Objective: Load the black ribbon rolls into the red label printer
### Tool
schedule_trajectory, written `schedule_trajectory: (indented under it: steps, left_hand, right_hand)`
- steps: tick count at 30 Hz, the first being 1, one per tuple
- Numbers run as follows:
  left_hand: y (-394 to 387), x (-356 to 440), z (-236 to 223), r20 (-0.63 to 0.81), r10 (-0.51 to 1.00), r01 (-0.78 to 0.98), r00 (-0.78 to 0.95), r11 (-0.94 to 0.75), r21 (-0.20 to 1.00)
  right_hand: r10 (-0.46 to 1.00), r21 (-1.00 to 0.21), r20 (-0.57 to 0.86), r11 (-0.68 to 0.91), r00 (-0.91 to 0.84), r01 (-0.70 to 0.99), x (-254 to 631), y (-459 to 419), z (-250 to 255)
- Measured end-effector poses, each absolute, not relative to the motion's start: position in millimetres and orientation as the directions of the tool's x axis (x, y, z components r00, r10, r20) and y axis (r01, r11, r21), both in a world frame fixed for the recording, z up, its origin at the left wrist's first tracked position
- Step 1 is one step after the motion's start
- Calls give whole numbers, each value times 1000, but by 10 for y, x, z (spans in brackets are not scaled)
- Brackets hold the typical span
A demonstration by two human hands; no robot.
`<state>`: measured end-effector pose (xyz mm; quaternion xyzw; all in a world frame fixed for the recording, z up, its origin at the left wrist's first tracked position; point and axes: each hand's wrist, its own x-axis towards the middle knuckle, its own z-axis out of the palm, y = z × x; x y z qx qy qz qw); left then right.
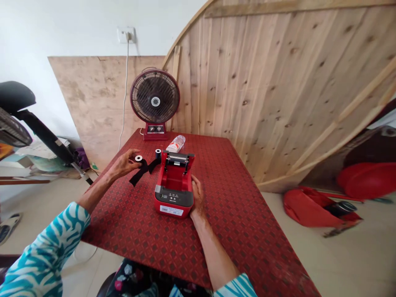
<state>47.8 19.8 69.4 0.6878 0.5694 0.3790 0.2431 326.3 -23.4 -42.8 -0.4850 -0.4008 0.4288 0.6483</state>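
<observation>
My left hand [124, 164] pinches a small black ribbon roll [141, 161] with a white core; its loose end trails onto the table. Right of it stands a second black ribbon roll [158, 154], its strip partly unrolled. In the middle of the table sits a red and dark grey label printer [173, 199], its lid raised at the back and its red inner bay exposed. My right hand [198, 199] grips the printer's right side, with some of its fingers hidden behind the body. A clear plastic bottle [176, 144] lies behind the printer.
A dark red desk fan [155, 103] stands at the far end of the red patterned table [229, 231]. A white cord [124, 97] runs down the wall behind it. Wooden boards [247, 82] lean at the back right. On the floor to the right lies a red bag [305, 208].
</observation>
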Motion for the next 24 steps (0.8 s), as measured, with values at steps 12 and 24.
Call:
schedule_trajectory:
  steps: [12, 24]
  left_hand:
    - [982, 446, 305, 221, 975, 770, -17, -128, 625]
    - [1199, 523, 144, 175, 981, 812, 86, -171, 557]
  right_hand:
    - [932, -985, 172, 171, 319, 32, 3335, -279, -399]
    - [935, -987, 160, 152, 317, 48, 3339, -285, -398]
